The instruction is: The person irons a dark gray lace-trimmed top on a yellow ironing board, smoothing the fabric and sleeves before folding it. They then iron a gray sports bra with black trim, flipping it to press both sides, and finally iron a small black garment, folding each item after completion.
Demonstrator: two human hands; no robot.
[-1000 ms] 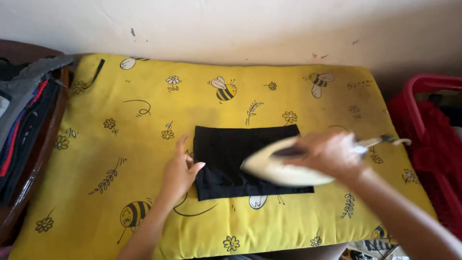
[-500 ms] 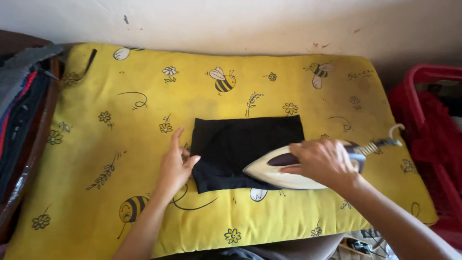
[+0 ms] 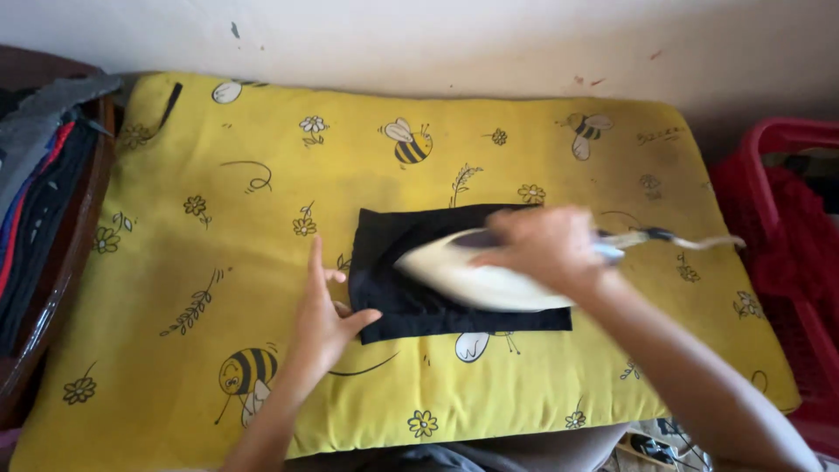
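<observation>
Right hand (image 3: 542,249) grips cream iron (image 3: 476,278) on folded black cloth (image 3: 393,297); left hand (image 3: 323,319) flat, pinning cloth's left edge on yellow bee-print cushion (image 3: 175,262). Red basket (image 3: 786,227) right.

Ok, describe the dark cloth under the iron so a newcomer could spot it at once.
Start at the big yellow padded mat with bee and flower prints that fills the view. Near its middle lies a flat, folded black rectangular cloth, with the cream-coloured iron in the right hand on it and the left hand at its left edge. It is the mat's only plain dark patch.
</observation>
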